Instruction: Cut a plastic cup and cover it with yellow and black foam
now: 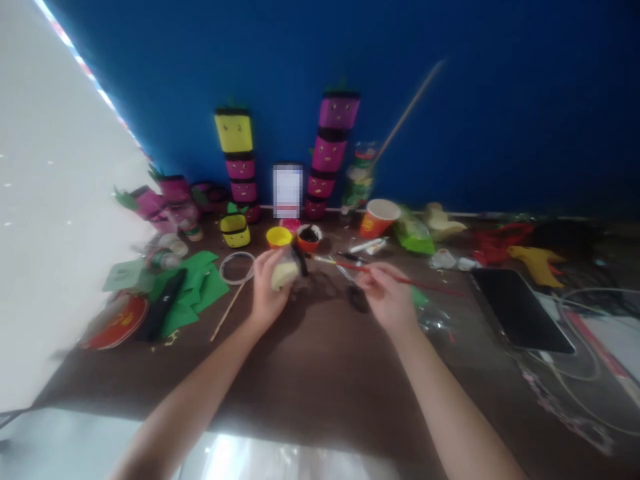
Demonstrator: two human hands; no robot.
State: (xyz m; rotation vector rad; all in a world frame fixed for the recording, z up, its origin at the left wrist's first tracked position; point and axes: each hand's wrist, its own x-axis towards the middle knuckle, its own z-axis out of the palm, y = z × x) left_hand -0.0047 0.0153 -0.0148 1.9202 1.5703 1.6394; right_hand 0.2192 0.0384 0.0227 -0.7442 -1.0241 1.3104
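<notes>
Your left grip (268,287) curls around the pale yellow piece (285,275), toward the desk's (320,393) far edge; your right grip (383,283) pinches the red brush (345,265). A careless nudge could tip the black-filled cup (305,246) just behind; a loose pinch might cause smears.

Brush (346,265) before cups (309,246) on table (325,373); paper scraps (199,287) left, phone (523,310) right.

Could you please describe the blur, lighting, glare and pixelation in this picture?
Head view: blur softens the paintbrush and the yellowish object in the left hand; head view: white glare shows at the bottom edge; head view: the blue wall darkens toward the right; head view: the upright screen is pixelated.
</notes>
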